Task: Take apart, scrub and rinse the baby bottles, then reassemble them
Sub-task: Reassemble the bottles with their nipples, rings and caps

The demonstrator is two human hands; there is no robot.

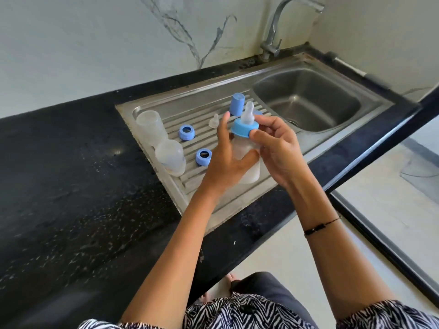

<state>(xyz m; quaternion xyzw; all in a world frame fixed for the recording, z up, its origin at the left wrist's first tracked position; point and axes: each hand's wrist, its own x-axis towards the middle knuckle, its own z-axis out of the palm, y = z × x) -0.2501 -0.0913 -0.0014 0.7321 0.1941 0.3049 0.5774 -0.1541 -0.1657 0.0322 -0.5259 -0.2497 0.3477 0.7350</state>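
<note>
Hands at frame centre: left hand (225,157) grips bottle (245,155) steady, letting right hand (276,143) pinch blue collar (244,128) to twist it.

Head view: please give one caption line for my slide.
Both hands hold a translucent baby bottle, right hand at its blue collar, above the steel drainboard.

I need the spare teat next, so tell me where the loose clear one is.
In the head view the loose clear teat stands on the ribbed draining board, just left of the left hand, between the blue ring and the tall blue cap.
</note>
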